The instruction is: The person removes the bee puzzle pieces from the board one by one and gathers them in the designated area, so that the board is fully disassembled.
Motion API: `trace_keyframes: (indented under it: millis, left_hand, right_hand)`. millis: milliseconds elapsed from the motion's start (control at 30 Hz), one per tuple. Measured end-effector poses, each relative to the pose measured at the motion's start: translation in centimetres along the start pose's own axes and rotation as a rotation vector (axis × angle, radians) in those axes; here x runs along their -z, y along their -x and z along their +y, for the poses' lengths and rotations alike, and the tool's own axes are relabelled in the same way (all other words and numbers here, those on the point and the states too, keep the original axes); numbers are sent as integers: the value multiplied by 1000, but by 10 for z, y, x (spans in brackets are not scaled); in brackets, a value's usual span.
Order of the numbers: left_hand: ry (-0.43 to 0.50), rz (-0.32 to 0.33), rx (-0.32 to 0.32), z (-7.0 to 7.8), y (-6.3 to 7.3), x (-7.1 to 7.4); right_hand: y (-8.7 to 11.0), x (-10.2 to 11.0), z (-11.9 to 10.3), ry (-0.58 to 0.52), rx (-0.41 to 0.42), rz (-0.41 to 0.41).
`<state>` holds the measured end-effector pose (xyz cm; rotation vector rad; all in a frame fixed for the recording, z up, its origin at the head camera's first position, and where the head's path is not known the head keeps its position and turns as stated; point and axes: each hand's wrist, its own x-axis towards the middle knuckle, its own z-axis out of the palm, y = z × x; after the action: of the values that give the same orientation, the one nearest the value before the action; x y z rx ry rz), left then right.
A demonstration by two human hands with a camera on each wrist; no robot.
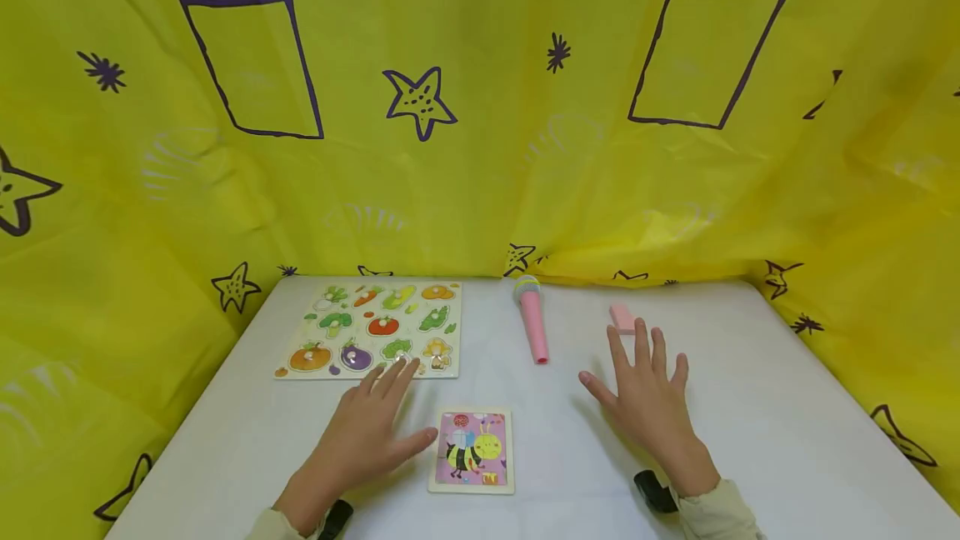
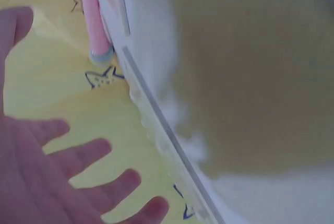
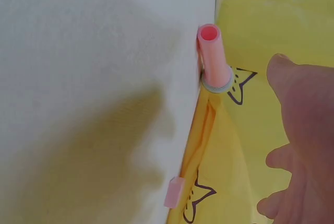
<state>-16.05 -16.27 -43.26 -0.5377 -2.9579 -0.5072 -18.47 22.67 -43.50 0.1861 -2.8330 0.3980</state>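
My left hand (image 1: pixel 363 432), fingers spread and holding nothing, hovers between the vegetable puzzle board (image 1: pixel 408 329) and a small bee puzzle (image 1: pixel 475 450) in a pale frame. Its thumb tip is close to the bee puzzle's left edge in the head view. My right hand (image 1: pixel 651 407) is likewise spread and holds nothing, just in front of a small pink block (image 1: pixel 622 318). A toy microphone (image 1: pixel 533 319) with a pink handle and grey head lies between the hands, toward the back. Both wrist views show straight, parted fingers, with the microphone (image 3: pixel 213 57) beyond.
Everything lies on a white table (image 1: pixel 562 473). A yellow curtain (image 1: pixel 480 190) with purple stars and drawn outlines hangs along the back and both sides. A dark band (image 1: pixel 655 492) sits on the right wrist.
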Motion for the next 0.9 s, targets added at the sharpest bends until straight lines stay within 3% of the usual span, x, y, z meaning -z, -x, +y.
trace_keyframes:
  millis: [133,300,633,900]
  left_hand:
    - [27,-134,-60,7,5,-8]
    - [33,-228,-77,11,10,-16]
    - [-38,-259,-118,12,11,-15]
    - [-47,-259,-96,16,9,-12]
  right_hand:
    - [-2,4,0,-9,5,-5]
    - [-1,5,-7,-54,12,-26]
    - [-5,4,-35,-186,136,18]
    - [-6,-5,-66,-294,192,-102]
